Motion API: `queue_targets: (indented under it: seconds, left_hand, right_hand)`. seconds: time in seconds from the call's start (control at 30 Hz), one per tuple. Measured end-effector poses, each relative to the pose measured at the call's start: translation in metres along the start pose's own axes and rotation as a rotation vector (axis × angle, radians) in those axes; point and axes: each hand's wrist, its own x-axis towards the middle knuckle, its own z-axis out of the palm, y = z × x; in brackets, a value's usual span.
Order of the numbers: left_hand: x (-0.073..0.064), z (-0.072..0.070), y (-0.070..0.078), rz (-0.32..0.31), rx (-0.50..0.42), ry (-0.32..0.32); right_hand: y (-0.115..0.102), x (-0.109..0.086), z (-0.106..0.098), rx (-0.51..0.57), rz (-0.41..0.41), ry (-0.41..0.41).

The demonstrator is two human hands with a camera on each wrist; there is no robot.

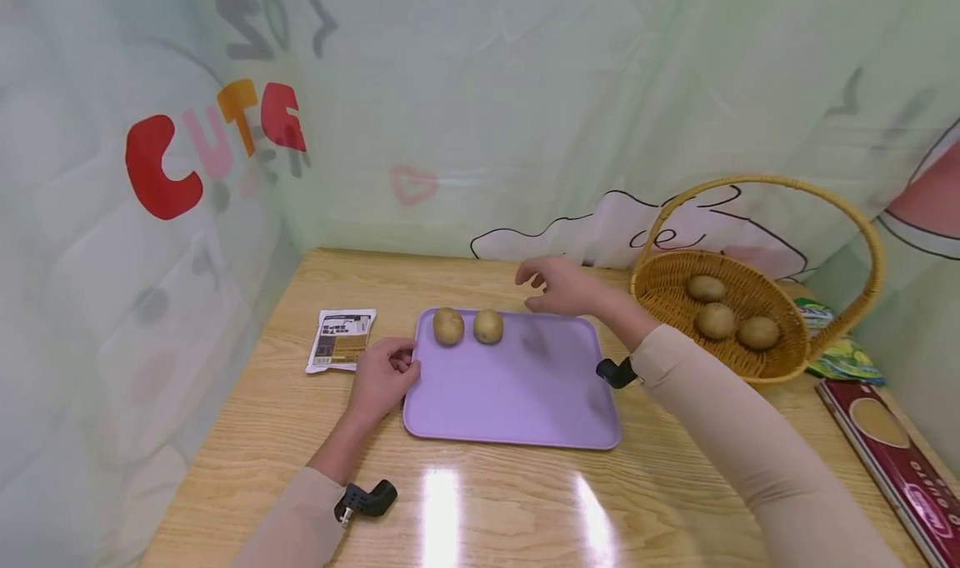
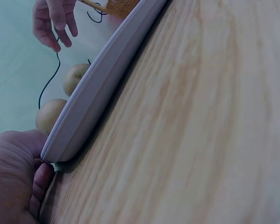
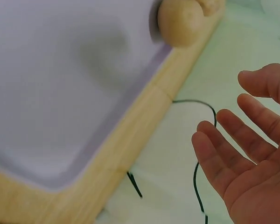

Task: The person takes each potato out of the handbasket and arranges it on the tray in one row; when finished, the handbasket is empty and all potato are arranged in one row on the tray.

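On the purple tray [image 1: 510, 393], toward the far left corner: lumpy potato-like piece [image 1: 448, 326] and rounder potato-like piece [image 1: 488, 326], side by side

At the tray's left rim — left hand [image 1: 382, 378], thumb and curled fingers pinching the edge. Raised near the tray's far edge, right hand [image 1: 564, 287], fingers apart and gently bent, with nothing in hold. Left of the tray, close to the left hand, a flat printed packet [image 1: 342, 341]. Right of the tray, a wicker basket [image 1: 662, 297] with an arched handle — three brown roundish pieces [image 1: 716, 321] inside. Farther right of the tray, a green packet [image 1: 847, 358], partly hidden by the basket; nearer on that side, a dark red box [image 1: 903, 468]. Beneath the tray, a light wooden table [image 1: 525, 505].
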Motion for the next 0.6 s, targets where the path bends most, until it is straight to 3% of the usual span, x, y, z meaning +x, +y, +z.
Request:
queue_targets:
  seconds: [0.23, 0.6]
  left_hand:
    - [0.0, -0.003, -0.001, 0.003, -0.005, 0.005]
    - [0.0, -0.005, 0.001, -0.003, 0.019, 0.0]
  right_hand:
    - [0.011, -0.007, -0.022, -0.005, 0.064, -0.014]
    - [0.034, -0.037, -0.066, -0.083, 0.169, 0.055]
